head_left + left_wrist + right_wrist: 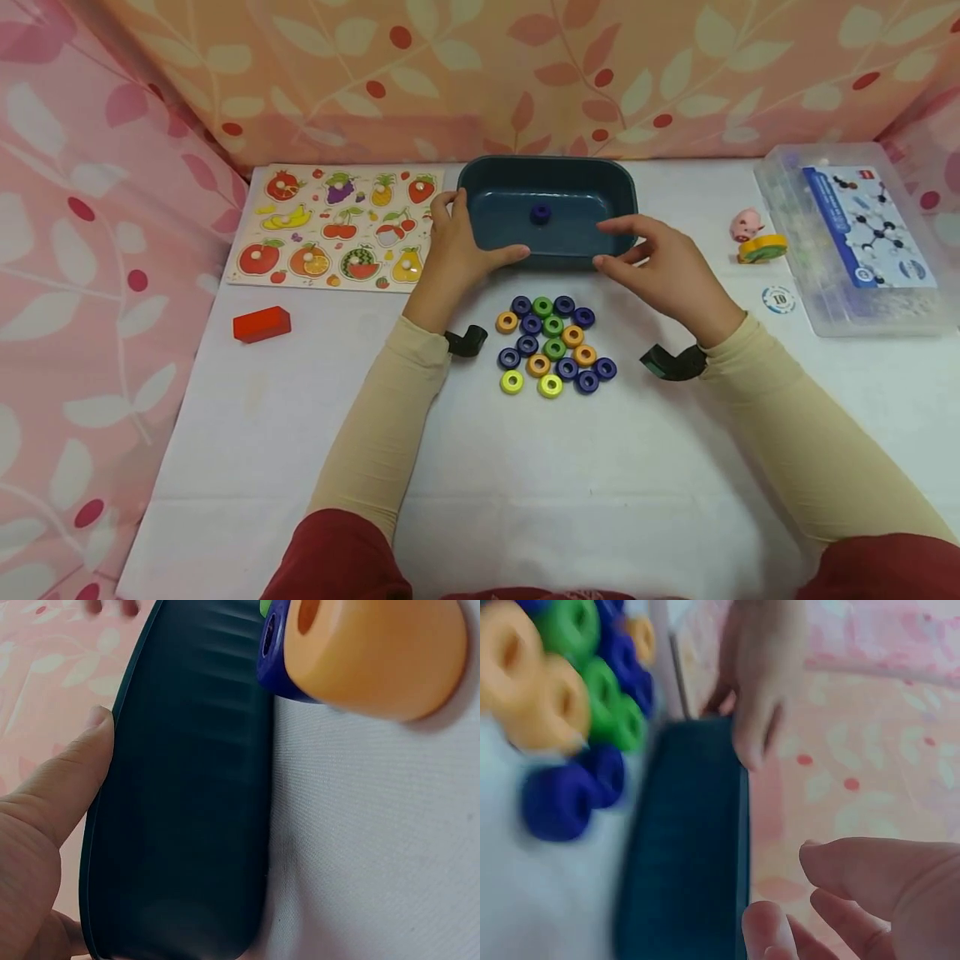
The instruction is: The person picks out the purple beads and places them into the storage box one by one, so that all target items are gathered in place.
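A dark teal plastic tub [480,258] stands at the back middle of the table, with one dark blue ring bead [541,214] inside. My left hand [457,262] holds the tub's left front corner, thumb along the front rim and fingers at the left side. In the left wrist view the thumb [79,769] meets the tub's rim. At the right front corner is my right hand [663,271], fingers loosely bent, thumb and forefinger apart with nothing between them. Several thick ring beads [554,348] in blue, green, orange and yellow lie grouped in front of the tub.
Left of the tub lies a fruit puzzle board [300,242], with a red block [262,325] in front of it. To the right are a pink pig figure [746,226], a yellow-green toy [762,248], a round chip [778,300] and a clear plastic case [817,312]. Patterned cloth [450,75] hangs behind.
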`<action>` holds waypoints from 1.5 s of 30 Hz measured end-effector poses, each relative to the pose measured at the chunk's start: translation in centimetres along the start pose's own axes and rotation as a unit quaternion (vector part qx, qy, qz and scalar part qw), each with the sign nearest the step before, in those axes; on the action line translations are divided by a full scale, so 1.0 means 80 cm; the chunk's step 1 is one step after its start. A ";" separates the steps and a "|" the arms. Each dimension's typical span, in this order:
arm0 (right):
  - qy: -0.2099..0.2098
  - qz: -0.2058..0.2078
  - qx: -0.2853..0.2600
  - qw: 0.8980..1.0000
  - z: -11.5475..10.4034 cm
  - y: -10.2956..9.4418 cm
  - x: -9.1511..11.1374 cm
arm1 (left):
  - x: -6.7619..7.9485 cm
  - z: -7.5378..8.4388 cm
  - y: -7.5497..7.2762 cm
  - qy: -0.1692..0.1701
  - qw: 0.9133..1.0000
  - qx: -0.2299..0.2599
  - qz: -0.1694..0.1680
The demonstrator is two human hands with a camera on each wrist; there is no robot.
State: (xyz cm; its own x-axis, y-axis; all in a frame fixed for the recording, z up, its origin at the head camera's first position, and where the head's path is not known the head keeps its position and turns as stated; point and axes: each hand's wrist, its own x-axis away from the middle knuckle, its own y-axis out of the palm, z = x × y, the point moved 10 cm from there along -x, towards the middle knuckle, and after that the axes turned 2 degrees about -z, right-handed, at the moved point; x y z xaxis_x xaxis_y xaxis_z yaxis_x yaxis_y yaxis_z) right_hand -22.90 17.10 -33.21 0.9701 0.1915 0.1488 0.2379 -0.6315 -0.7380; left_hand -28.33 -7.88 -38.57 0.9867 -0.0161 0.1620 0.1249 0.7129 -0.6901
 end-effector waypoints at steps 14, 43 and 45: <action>-0.012 -0.087 0.006 0.996 0.040 0.078 0.034 | 0.003 -0.001 -0.006 -0.001 1.000 0.002 0.005; 0.002 -0.031 0.005 0.999 -0.010 0.015 0.008 | 0.001 0.000 0.000 0.002 1.000 0.001 0.002; 0.003 -0.014 -0.002 1.000 -0.014 0.000 -0.010 | 0.001 0.000 0.000 0.002 1.000 -0.001 0.002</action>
State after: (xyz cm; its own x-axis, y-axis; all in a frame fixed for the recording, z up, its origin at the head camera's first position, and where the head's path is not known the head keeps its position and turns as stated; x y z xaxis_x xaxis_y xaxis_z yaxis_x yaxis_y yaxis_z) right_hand -23.62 16.10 -32.56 0.9634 0.2046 0.1733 0.2650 -0.6290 -0.7308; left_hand -28.24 -7.90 -38.52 0.9875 -0.0167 0.1566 0.1217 0.7119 -0.6916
